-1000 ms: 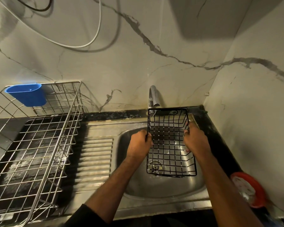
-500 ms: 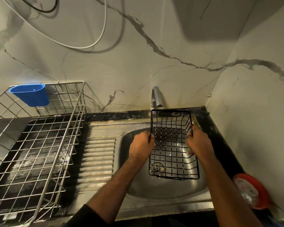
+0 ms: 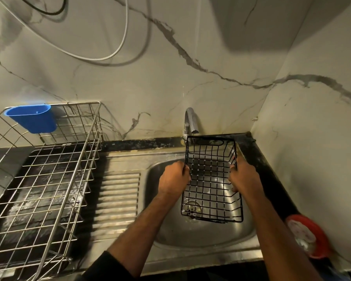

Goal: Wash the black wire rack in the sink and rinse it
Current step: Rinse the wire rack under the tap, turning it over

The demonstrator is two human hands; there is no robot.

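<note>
- Head view: the sink (image 3: 201, 243) sits tight in a corner, marble wall just past its right rim, tap (image 3: 191, 121) at the back edge.
- To the left, a ribbed drainboard (image 3: 118, 199), then a steel dish rack (image 3: 43, 191) with a blue cup (image 3: 33, 118) hooked on its rim.
- The black wire rack (image 3: 211, 179) is held above the basin, far end under the spout.
- Left hand (image 3: 173, 177) grips its left side, fingers curled over the wire; right hand (image 3: 244, 177) grips the right side.
- A red-rimmed dish (image 3: 308, 236) rests on the counter, lower right.

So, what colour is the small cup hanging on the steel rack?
Blue cup, clearest in the head view.
</note>
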